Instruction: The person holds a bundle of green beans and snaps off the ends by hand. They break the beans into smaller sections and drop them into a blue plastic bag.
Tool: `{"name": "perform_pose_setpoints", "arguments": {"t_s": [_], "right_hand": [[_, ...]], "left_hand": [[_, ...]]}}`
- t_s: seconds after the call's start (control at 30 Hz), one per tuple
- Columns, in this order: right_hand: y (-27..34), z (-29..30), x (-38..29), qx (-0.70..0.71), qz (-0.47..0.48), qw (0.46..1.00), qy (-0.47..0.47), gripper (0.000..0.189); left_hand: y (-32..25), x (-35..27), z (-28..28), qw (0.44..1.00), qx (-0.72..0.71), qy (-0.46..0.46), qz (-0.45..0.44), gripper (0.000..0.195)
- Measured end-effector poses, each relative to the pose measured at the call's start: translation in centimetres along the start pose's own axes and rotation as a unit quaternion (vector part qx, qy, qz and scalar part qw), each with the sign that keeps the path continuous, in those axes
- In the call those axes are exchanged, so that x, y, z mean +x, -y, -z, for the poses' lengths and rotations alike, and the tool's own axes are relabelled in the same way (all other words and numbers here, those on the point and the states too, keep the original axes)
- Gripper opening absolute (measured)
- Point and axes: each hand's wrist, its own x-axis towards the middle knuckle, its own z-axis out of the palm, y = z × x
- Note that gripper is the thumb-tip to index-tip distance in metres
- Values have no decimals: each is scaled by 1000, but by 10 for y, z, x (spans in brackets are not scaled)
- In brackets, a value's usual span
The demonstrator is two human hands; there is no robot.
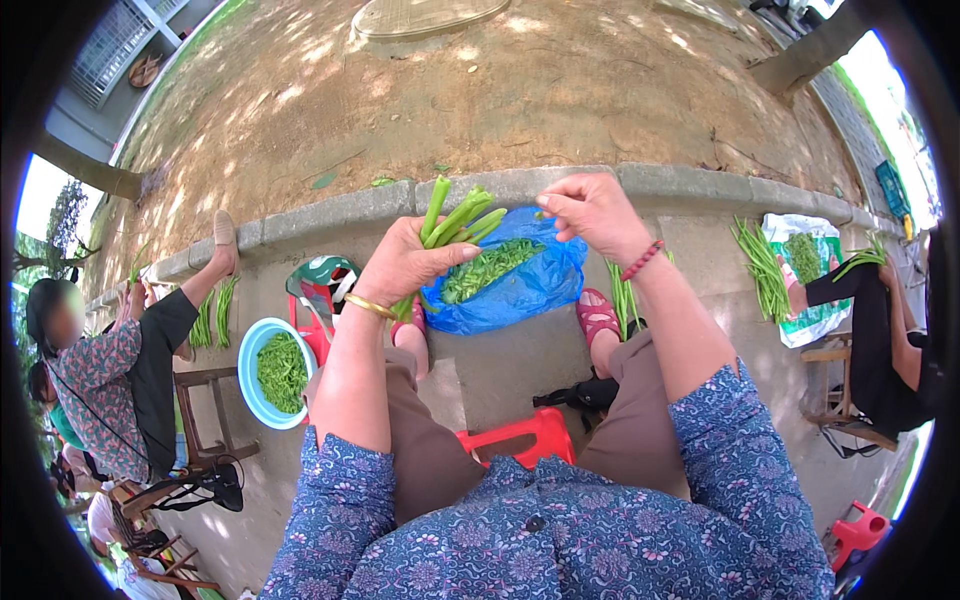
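My left hand grips a bundle of thick green vegetable stems, their cut ends pointing up and away from me. To the right, my right hand is raised over the far edge of a blue plastic bag. Its thumb and fingers are pinched together, with a small green piece at their tips. Short chopped green pieces are heaped on the spread bag, on the ground between my feet. More long green stems lie beside my right foot, partly hidden by my forearm.
A light blue basin of cut greens stands at my left, near a bag. Stone kerbing runs ahead. Seated people flank me, with stems and a white-green bag on the right. A red stool is beneath me.
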Motion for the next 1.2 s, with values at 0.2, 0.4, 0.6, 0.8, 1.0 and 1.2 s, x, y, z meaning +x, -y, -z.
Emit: {"name": "perform_pose_setpoints", "arguments": {"t_s": [0.2, 0.4, 0.6, 0.8, 1.0, 1.2], "right_hand": [[-27, -8, 22, -91, 112, 985, -89, 27], [18, -28, -13, 42, 101, 993, 44, 31], [21, -39, -17, 63, 166, 984, 10, 26], [13, -37, -14, 15, 187, 981, -41, 19], [14, -33, -15, 55, 177, 982, -41, 16], [8, -32, -12, 111, 153, 982, -6, 15]], "left_hand": [[-2, 7, -12, 992, -110, 13, -67, 26], [2, 6, -18, 979, -176, 5, -106, 22], [7, 12, -29, 975, -185, 18, -120, 16], [9, 13, -35, 977, -185, 51, -95, 19], [6, 12, -40, 973, -214, 69, -61, 30], [6, 10, -46, 963, -239, 124, -17, 29]]}}
